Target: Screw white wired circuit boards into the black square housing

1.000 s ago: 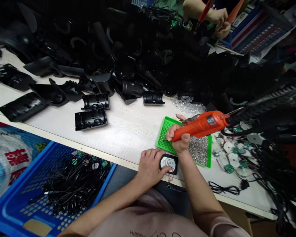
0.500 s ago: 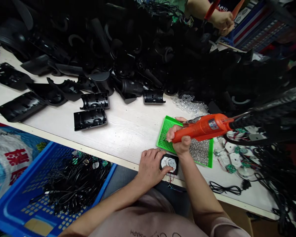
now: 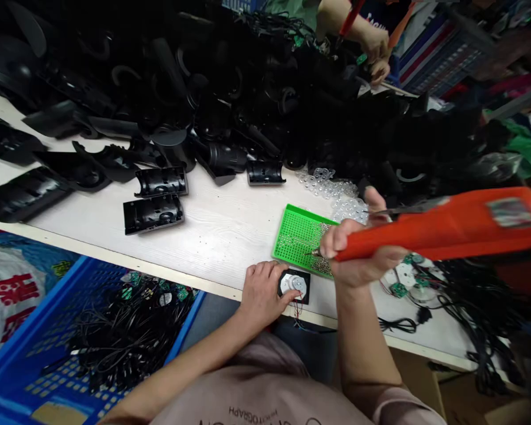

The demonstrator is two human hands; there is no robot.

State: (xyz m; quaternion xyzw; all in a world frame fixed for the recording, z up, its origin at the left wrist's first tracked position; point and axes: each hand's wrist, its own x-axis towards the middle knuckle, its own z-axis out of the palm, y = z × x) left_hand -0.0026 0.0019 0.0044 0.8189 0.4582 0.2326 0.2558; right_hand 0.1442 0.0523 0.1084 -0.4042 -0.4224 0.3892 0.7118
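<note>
My left hand [image 3: 262, 290] lies at the table's front edge, its thumb and fingers gripping a small black square plate with a round metal motor [image 3: 295, 284] on it. Thin coloured wires [image 3: 297, 313] hang from this part over the edge. My right hand [image 3: 358, 254] is wrapped around an orange electric screwdriver [image 3: 451, 227], held nearly level with its tip pointing left. The tip is over a green perforated tray [image 3: 287, 239] of small screws [image 3: 324, 263]. My right hand and the screwdriver hide the tray's right part.
Black plastic housings [image 3: 159, 106] are heaped along the back; two half shells [image 3: 154, 213] lie nearer. Clear plastic rings [image 3: 331, 186] sit behind the tray. A blue basket of cables [image 3: 190, 321] stands below left. Another person's hands [image 3: 376, 50] work across the table.
My right hand and the screwdriver have moved right and up, uncovering more of the tray's left and middle. My left hand keeps its grip on the motor part. The view has shifted slightly.
</note>
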